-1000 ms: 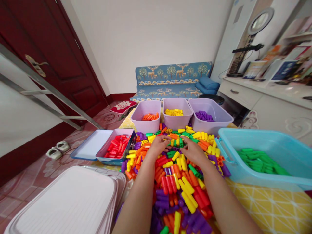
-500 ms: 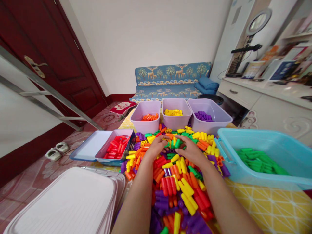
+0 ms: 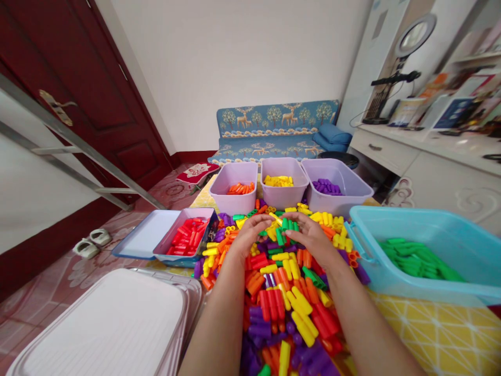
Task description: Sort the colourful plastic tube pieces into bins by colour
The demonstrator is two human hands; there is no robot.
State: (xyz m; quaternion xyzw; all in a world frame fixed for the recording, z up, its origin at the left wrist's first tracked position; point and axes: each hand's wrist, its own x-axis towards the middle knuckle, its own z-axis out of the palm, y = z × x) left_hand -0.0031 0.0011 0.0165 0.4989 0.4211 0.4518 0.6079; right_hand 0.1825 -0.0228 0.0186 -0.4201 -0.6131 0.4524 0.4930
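Observation:
A broad heap of colourful plastic tube-like pieces lies on the table in front of me. My right hand is over the heap's far part, its thumb and fingers closed round a green ribbed plastic piece. Opposite it, my left hand hovers low with fingers bent and thumb apart. A slim yellow piece lies by the left fingertips; whether they touch it I cannot tell. Another green piece sits between the hands. What is under both palms is hidden.
Behind the heap stand lilac bins of orange, yellow and purple pieces. A hinged box with red pieces is left; a blue tub with green pieces is right. A white lid lies front left.
The green piece in my right hand has turned so its ribs face me, and that hand has shifted slightly right. A yellow piece now shows by my left fingertips.

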